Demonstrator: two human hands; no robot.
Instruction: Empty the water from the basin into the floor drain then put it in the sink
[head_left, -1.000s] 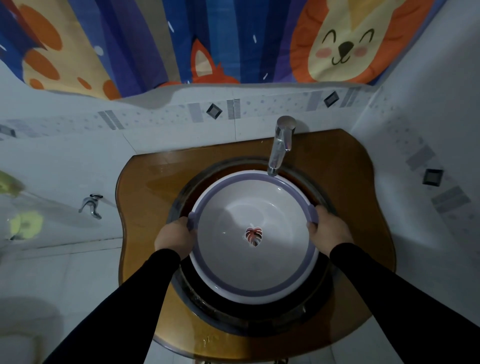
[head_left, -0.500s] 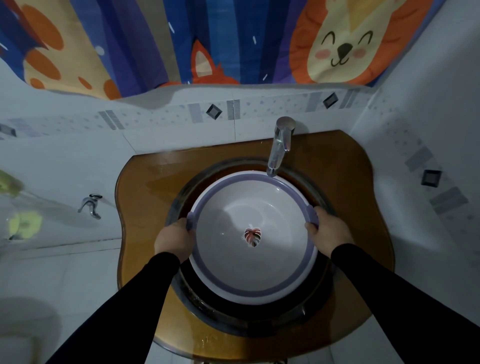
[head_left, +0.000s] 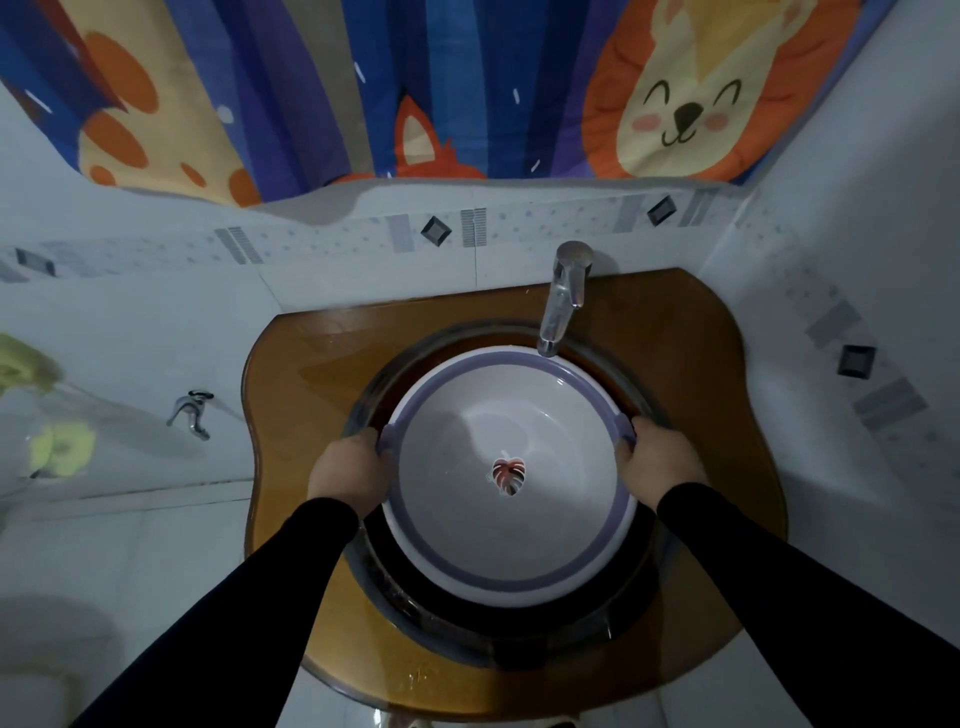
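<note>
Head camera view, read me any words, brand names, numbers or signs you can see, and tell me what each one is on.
No readable text anywhere.
basin: only a leaf picture, no words.
curtain: cartoon animals, no lettering.
tap: no brand mark legible.
wall tiles: patterns only.

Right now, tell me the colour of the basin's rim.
Purple, a band around the white basin, which has a red leaf mark inside. It shows best in the head view.
</note>
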